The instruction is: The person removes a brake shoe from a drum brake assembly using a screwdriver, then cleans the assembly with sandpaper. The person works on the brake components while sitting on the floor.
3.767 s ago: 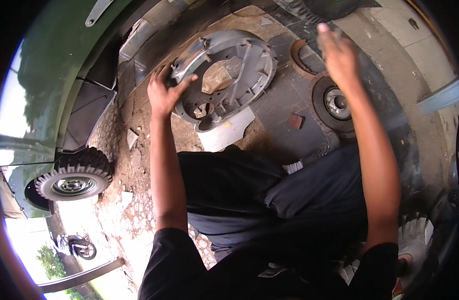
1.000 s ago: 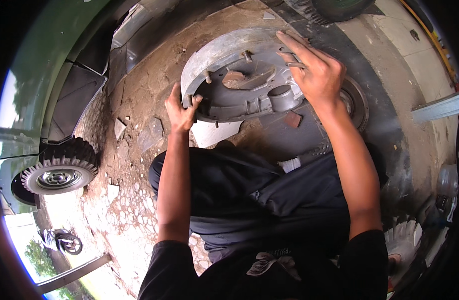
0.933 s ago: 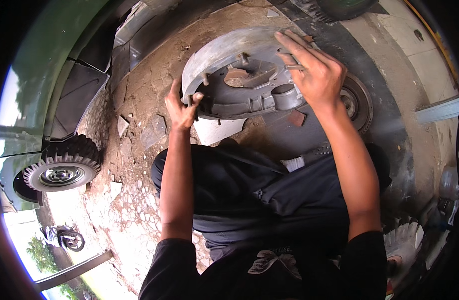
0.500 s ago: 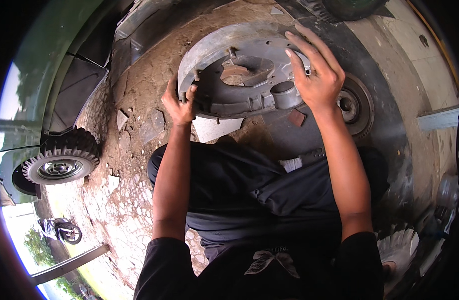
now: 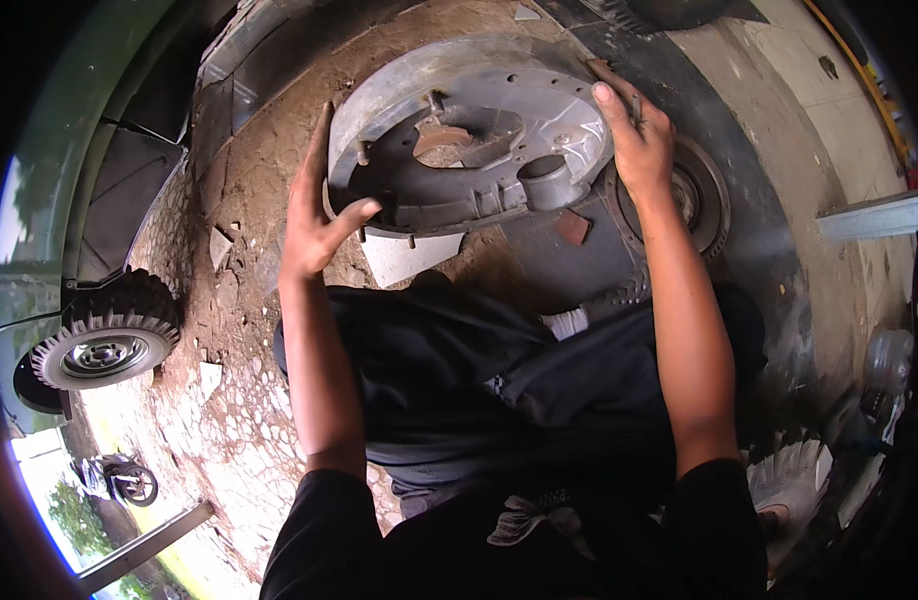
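A large round grey metal bell housing [image 5: 379, 110] stands tilted over the ground in front of my crossed legs. Studs poke out along its left and lower rim, and a wide opening shows in its middle. My right hand [image 5: 639, 130] is closed on its right rim, thumb on the near face and fingertips partly hidden behind. At the left side my left hand [image 5: 314, 215] lies along the outer wall, fingers stretched out and thumb spread apart near the lower edge. A round flywheel-like disc [image 5: 714, 190] lies on the dark mat, partly behind my right forearm.
A white flat piece [image 5: 409, 258] and a reddish-brown block [image 5: 574, 228] lie under the housing's near edge. To the left stands a green vehicle with a knobbly wheel [image 5: 104, 355]. A clear plastic bottle [image 5: 889, 360] is at far right. Broken shards dot the ground.
My right hand has gone from spread fingers to a grip on the housing's right rim. The left hand's fingers have straightened from their hold. The housing appears slightly further left in view.
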Motion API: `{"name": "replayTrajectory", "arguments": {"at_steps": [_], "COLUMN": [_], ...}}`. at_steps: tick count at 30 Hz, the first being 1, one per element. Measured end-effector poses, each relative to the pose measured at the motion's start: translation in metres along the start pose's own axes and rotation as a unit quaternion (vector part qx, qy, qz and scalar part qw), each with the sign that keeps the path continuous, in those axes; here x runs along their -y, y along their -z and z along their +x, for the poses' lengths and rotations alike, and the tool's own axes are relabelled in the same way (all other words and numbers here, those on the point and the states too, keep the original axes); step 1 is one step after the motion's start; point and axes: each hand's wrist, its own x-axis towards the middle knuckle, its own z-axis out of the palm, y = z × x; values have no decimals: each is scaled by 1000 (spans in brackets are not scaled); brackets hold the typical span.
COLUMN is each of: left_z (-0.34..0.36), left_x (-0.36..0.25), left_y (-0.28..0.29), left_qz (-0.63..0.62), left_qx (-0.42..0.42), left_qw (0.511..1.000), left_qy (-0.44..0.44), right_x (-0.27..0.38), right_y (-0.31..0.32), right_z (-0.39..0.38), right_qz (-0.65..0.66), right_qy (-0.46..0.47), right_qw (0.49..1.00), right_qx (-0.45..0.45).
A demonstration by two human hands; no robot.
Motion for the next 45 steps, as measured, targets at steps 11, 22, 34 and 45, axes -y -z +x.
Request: {"name": "replayTrajectory", "arguments": {"at_steps": [11, 22, 34, 45], "left_z": [86, 60, 55, 55], "left_x": [-50, -65, -61, -61], "left_y": [-17, -24, -27, -29], "left_qz": [65, 29, 61, 56], "left_qx": [41, 5, -28, -41], "left_qw": [995, 999, 998, 998], "left_qy": [58, 46, 7, 5], "right_x": [4, 4, -42, -56], "right_y": [-2, -9, -95, -95], "right_z": [-8, -133, -93, -73], "right_qz": [-117, 148, -295, -292], "right_qy": [64, -175, 84, 160], "right_qw": [986, 973, 903, 863], "right_qx": [-97, 21, 302, 380]}}
